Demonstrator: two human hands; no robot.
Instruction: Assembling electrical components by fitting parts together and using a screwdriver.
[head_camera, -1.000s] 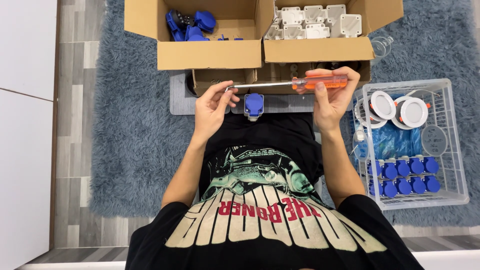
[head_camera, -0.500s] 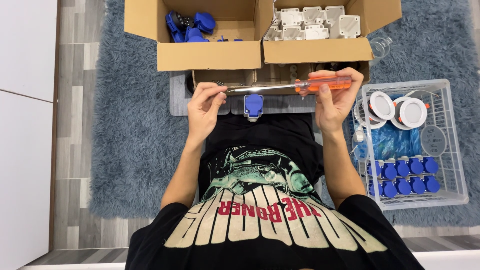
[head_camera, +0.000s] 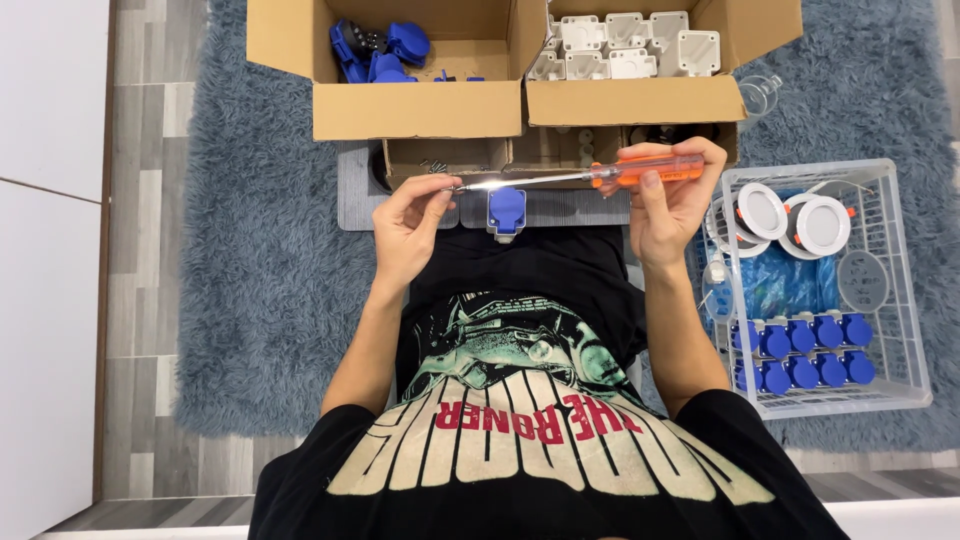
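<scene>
A long orange-handled steel screwdriver (head_camera: 580, 177), now levelled above the blue socket (head_camera: 506, 209), is held by the right hand (head_camera: 672, 200), its tip pinched since earlier by left-hand fingers (head_camera: 432, 195), suggesting a screw being seated.

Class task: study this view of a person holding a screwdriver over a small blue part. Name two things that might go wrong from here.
1. The left hand pinches the tip of the screwdriver; a slip might prick a finger.
2. The right hand holds only the orange handle; if dropped, the tool could strike the blue socket below.
</scene>
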